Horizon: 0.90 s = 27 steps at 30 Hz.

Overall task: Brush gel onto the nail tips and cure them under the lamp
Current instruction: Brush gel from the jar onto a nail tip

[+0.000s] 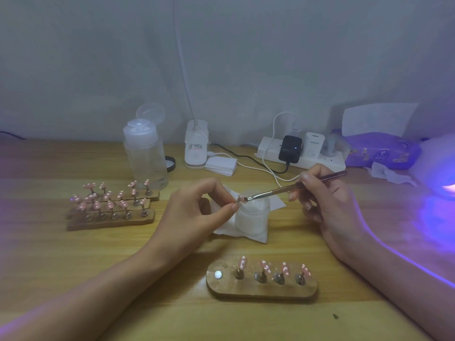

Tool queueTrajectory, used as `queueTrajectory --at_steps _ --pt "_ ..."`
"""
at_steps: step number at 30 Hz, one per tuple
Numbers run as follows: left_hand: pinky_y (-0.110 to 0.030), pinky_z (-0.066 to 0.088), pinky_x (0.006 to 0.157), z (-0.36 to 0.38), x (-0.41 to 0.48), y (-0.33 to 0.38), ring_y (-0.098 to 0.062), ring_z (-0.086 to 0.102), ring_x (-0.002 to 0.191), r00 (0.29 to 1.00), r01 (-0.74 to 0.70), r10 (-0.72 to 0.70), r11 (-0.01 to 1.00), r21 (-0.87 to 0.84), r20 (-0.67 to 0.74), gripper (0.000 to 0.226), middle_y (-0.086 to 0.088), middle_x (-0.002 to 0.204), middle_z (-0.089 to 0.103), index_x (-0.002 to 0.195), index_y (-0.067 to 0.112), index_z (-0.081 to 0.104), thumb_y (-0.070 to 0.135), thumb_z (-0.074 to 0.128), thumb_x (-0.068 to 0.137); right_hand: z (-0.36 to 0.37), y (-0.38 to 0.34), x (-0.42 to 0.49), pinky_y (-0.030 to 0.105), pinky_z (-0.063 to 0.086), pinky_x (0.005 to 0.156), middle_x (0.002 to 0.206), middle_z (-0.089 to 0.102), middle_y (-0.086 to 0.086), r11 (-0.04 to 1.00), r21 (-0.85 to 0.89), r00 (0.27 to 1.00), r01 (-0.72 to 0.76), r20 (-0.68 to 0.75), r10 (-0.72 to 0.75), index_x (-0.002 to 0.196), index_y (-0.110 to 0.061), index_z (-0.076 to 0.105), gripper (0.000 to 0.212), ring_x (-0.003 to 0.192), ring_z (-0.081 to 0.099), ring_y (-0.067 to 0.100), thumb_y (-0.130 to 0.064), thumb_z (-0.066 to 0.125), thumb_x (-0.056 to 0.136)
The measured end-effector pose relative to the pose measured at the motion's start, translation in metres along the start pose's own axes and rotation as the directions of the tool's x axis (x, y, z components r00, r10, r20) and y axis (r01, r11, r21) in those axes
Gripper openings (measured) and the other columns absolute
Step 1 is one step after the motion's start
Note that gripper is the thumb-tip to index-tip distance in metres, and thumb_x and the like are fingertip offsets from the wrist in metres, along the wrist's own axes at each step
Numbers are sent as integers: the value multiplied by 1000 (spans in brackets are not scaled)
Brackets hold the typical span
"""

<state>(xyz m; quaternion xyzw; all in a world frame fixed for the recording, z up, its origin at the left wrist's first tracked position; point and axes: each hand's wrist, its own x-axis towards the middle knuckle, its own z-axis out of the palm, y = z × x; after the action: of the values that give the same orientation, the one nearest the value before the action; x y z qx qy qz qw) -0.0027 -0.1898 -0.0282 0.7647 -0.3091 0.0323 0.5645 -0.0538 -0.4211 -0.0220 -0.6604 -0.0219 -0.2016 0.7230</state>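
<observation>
- your left hand (197,207) is up over the small frosted white gel jar (253,217), thumb and forefinger pinching a single pink nail tip with white dots (240,198); the other fingers curl in behind.
- your right hand (327,200) has its fingers pinched round the thin metal-handled brush (295,187) like a pen, bristles touching the tip's face.
- working right above the jar makes sense: a reload is a short dip, and any drip lands in the jar or on the white tissue (258,238) beneath it, not on the wooden desk (73,267).
- near you, the oval wooden stand (261,289) carries four pink tips upright on their pegs; the bare silver spot (218,274) at its left end looks like the home of the one you hold.
- holding the tip off the stand lets you tilt it to the brush, i'd judge.
- three more wooden stands (110,221) full of pink tips wait on the left, well apart.
- the curing lamp (443,178) glows violet at the far right edge, on your brush-arm side, so the pass across should be short.
- step in hand: coating; this tip is not yet cured.
</observation>
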Motion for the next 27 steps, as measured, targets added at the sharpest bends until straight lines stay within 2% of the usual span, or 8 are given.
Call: queueTrajectory --at_steps 3,7,11,14,21,27 --pt "-12 36 47 1 -1 1 -1 45 47 1000 0 0 1000 7 4 18 14 73 68 73 27 68 17 78 84 -2 0 1 13 30 40 66 67 3 999 38 1000 6 -16 -6 68 -29 55 26 48 42 4 -25 59 94" --pt "-13 36 47 0 -1 2 -2 44 47 1000 16 -16 1000 0 0 14 12 75 68 74 24 69 18 78 84 -1 0 0 15 32 41 67 67 7 1000 14 999 17 41 -17 70 -30 57 20 51 47 6 -34 63 88" --pt "-12 35 47 0 -1 3 -2 44 47 1000 19 -19 1000 3 6 14 13 72 67 74 23 69 16 77 84 -2 1 0 14 30 39 64 66 5 1000 18 1000 -4 -29 5 69 -29 55 24 48 44 5 -25 58 92" --pt "-14 36 47 0 0 2 -3 45 48 1000 19 -19 1000 0 9 13 12 73 68 75 23 69 16 77 84 -3 0 0 14 32 41 66 66 4 998 56 1000 26 10 -26 69 -29 56 24 50 45 6 -28 56 93" --pt "-12 34 47 0 0 4 -2 40 46 1000 -17 17 1000 10 15 14 15 71 66 75 21 68 14 77 84 -1 2 2 15 30 39 65 67 6 1000 -12 1000 13 -1 -13 69 -29 56 20 48 45 6 -30 59 89" --pt "-9 31 47 1 -1 5 -2 38 44 1000 -32 31 999 21 3 15 22 62 61 74 18 67 13 76 84 1 1 1 15 31 40 64 65 9 996 -70 998 64 12 -63 70 -27 54 21 48 45 9 -26 58 91"
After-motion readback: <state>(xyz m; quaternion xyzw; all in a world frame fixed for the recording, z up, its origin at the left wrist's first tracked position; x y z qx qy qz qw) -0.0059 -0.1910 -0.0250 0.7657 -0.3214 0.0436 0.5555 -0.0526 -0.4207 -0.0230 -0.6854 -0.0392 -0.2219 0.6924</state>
